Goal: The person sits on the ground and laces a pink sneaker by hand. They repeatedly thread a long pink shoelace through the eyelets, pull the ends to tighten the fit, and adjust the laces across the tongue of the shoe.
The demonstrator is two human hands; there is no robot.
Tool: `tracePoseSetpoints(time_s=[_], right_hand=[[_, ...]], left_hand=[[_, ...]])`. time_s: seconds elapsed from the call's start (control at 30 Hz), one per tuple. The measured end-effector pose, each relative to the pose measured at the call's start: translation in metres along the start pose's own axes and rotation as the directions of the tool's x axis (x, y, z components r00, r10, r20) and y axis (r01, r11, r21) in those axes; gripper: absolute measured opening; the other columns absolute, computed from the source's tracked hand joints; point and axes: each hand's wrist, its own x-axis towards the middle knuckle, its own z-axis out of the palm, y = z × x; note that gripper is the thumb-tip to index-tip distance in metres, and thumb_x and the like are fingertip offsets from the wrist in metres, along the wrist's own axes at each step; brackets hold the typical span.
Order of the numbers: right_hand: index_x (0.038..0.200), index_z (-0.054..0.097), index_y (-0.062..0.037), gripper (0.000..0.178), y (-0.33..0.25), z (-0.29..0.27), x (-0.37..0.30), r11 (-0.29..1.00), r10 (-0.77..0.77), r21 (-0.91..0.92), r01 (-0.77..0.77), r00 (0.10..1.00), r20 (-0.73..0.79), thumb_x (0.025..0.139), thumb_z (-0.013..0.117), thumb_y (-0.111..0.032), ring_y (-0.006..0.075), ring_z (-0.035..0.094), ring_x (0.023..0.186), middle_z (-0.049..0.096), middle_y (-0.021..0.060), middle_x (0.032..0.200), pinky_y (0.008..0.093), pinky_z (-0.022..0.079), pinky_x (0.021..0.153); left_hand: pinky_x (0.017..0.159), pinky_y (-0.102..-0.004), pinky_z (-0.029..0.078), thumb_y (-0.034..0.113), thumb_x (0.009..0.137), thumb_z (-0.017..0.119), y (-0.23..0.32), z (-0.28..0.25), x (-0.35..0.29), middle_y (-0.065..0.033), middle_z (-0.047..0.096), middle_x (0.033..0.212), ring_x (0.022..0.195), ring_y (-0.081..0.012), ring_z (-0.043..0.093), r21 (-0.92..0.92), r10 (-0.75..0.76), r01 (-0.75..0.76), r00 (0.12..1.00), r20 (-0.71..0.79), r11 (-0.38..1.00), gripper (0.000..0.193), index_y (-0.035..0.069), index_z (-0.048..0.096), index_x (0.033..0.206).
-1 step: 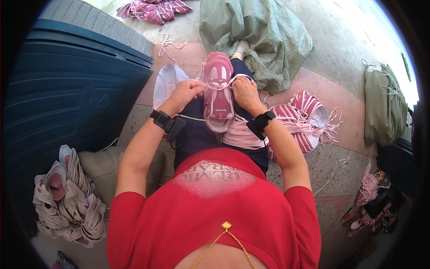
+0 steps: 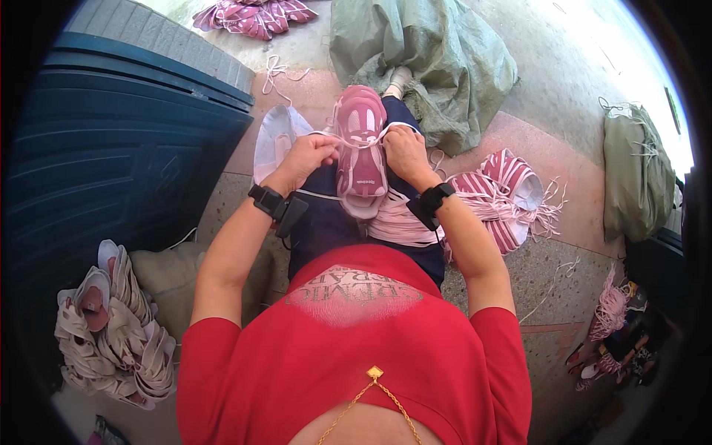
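A stack of pink shoe uppers lies lengthwise across my lap, with a pale shoelace running across its middle. At the stack's left side my left hand has its thumb and fingers closed together at one end of the shoelace. My right hand is closed on the other end, just off the stack's right edge. A bundle of pale pink laces rests on my right thigh. Beside my left hand is a white shoe upper, partly behind the hand.
Pink-and-white striped uppers lie to my right. Ahead is a large green sack, and another sack stands far right. A blue door borders my left, near a pile of beige uppers and a cushion.
My left fingers have shifted very slightly at the shoelace. The stack and my right hand look the same.
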Motion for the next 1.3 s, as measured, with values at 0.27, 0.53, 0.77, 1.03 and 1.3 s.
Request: tracePoseSetpoints(time_s=[0.27, 0.53, 0.77, 1.03, 1.3], right_hand=[[0.086, 0.067, -0.0134, 0.016, -0.005, -0.002, 0.003, 0.999, 0.012, -0.04, -0.012, 1.0, 0.017, 0.085, 0.053, -0.02, 0.0227, 0.051, 0.109, 0.06, 0.0022, 0.107, 0.0419, 0.035, 0.088], [0.079, 0.068, -0.0132, 0.016, -0.013, -0.006, -0.001, 0.994, -0.033, -0.111, 0.012, 0.981, -0.192, 0.081, 0.06, -0.027, 0.022, 0.053, 0.091, 0.059, 0.0014, 0.089, 0.0399, 0.036, 0.077], [0.087, 0.068, -0.0084, 0.027, -0.028, -0.02, -0.007, 0.977, -0.037, -0.209, 0.039, 0.999, 0.013, 0.085, 0.058, -0.034, 0.0275, 0.053, 0.09, 0.06, 0.0102, 0.091, 0.0419, 0.038, 0.076], [0.092, 0.065, -0.0058, 0.024, -0.011, -0.013, 0.005, 0.992, -0.045, -0.108, 0.068, 0.977, 0.207, 0.087, 0.054, -0.026, 0.0337, 0.055, 0.095, 0.06, 0.016, 0.095, 0.0493, 0.044, 0.076], [0.087, 0.064, -0.0048, 0.018, -0.003, -0.004, -0.002, 0.992, -0.129, 0.017, 0.128, 0.989, 0.071, 0.087, 0.053, -0.018, 0.0341, 0.054, 0.088, 0.058, 0.0154, 0.086, 0.0462, 0.044, 0.073]], left_hand=[[0.066, -0.0285, 0.047, 0.017, 0.088, 0.057, -0.012, 0.036, 0.016, -0.0081, 0.063, 0.076, 0.07, -0.016, 0.059, 0.454, 0.426, -0.338, 0.899, -0.103, 0.824, 0.025, -0.001, 0.063, 0.105], [0.062, -0.0328, 0.046, 0.02, 0.084, 0.062, 0.014, 0.011, 0.061, -0.0083, 0.062, 0.073, 0.068, -0.0165, 0.058, 0.502, 0.359, -0.233, 0.918, -0.168, 0.833, 0.022, -0.001, 0.061, 0.088], [0.063, -0.0213, 0.044, 0.02, 0.087, 0.06, -0.004, -0.004, 0.031, -0.0026, 0.064, 0.078, 0.07, -0.0069, 0.055, 0.073, 0.013, -0.007, 0.996, -0.084, 0.997, 0.023, -0.002, 0.066, 0.09], [0.069, -0.0449, 0.049, 0.023, 0.082, 0.054, -0.018, 0.018, 0.024, -0.0215, 0.065, 0.076, 0.073, -0.0373, 0.063, 0.676, 0.462, -0.252, 0.875, -0.147, 0.693, 0.023, 0.004, 0.068, 0.08], [0.067, -0.0461, 0.046, 0.02, 0.08, 0.058, -0.004, 0.025, 0.024, -0.0137, 0.063, 0.074, 0.077, -0.0337, 0.06, 0.917, 0.588, -0.229, 0.809, -0.008, 0.328, 0.018, 0.005, 0.065, 0.075]])
